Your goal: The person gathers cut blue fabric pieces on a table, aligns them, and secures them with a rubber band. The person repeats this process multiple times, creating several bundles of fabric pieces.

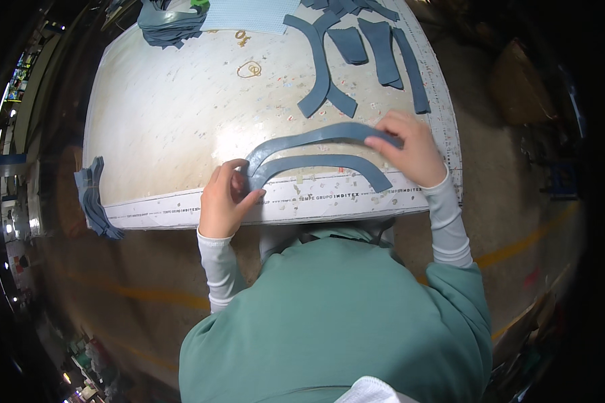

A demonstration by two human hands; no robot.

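A long curved strip of blue leather-like material (pixel 316 136) stretches between my hands above the table's near edge. My right hand (pixel 413 148) pinches its right end between thumb and fingers. At the other end, my left hand (pixel 223 201) closes its thumb and fingers around the strip's tip. Just nearer to me, a second blue curved strip (pixel 323 160) arches over the printed border, its left end also at my left fingers. Whether that hand grips both strips or only touches the second, I cannot tell.
More blue cut pieces lie on the white table (pixel 161 121): crossed curved strips (pixel 320 60) and flat pieces (pixel 381 54) at the far right, a stack (pixel 171 30) at the far left. Rubber bands (pixel 250 69) lie mid-table. A tied bundle (pixel 93 198) hangs over the left corner.
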